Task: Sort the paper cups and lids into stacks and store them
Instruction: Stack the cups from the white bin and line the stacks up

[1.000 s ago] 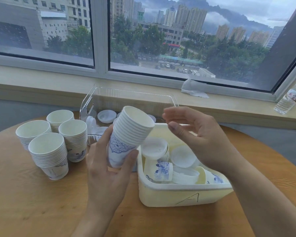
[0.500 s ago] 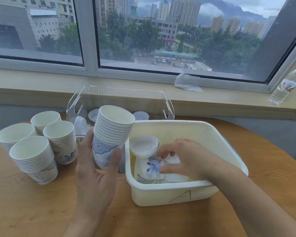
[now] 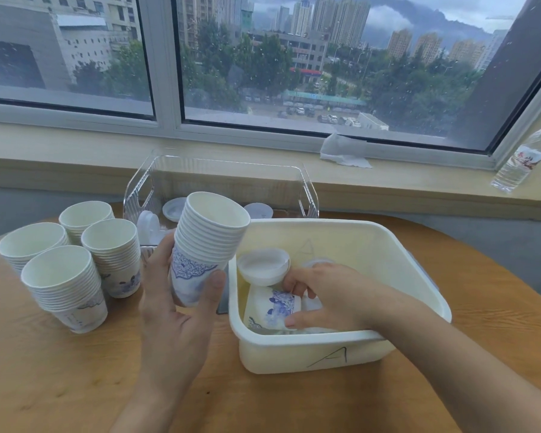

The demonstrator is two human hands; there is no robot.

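I see the right hand (image 3: 334,295) down inside the cream bin (image 3: 341,348), thumb and fingers now curling onto the loose blue-patterned cup (image 3: 275,310) lying on its side at about five o'clock from the held stack (image 3: 206,245), which the left hand (image 3: 175,310) wraps firmly at its base. A second ago that right hand hovers open above the bin; half a second ago it just reaches the cup. So I judge another cup is about to join the stack, while four stacks (image 3: 75,260) wait at nine o'clock.
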